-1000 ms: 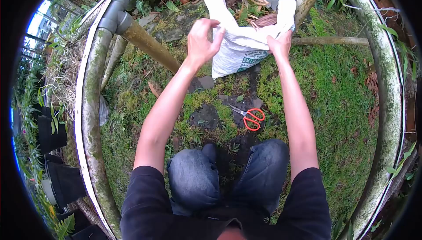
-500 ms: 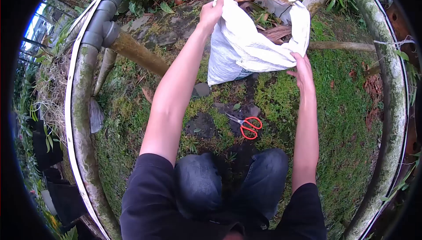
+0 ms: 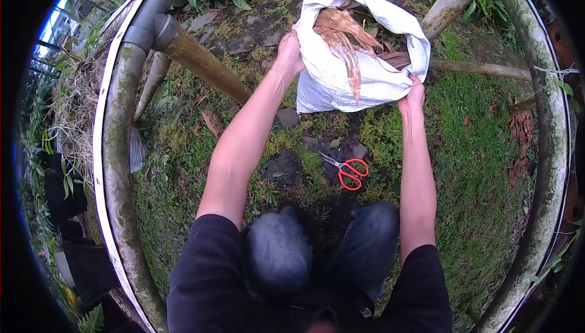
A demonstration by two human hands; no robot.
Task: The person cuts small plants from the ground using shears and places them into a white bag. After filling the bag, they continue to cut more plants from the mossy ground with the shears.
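**One white sack, soft and wide-mouthed, held by opposite sides of its rim**

Mossy grass spreads underneath, short and uneven. Over it curve two thick round poles, the left pole and the right pole, both rough and blotched with pale growth.

The white sack is straight ahead between the hands, its mouth gaping upward and its front creased. It looks like thin woven plastic: limp, probably light and a little slick, more apt to buckle than to stand firm. The rim seems the best place to take hold, gripped at two opposite points so the opening stays stretched; tugging the slack front would likely collapse it.

A dry brown leaf, papery and ribbed, droops over the near edge in a ragged strip. It should weigh little and crack or shred if squeezed.

The left hand pinches the left rim, and the right hand pinches the lower right rim, thumb uppermost. Most of the fingers are tucked out of sight, so their exact spread cannot be told.

Nearer lie scissors, their metal blades parted, with smooth red-orange loops, stiff and untouched.
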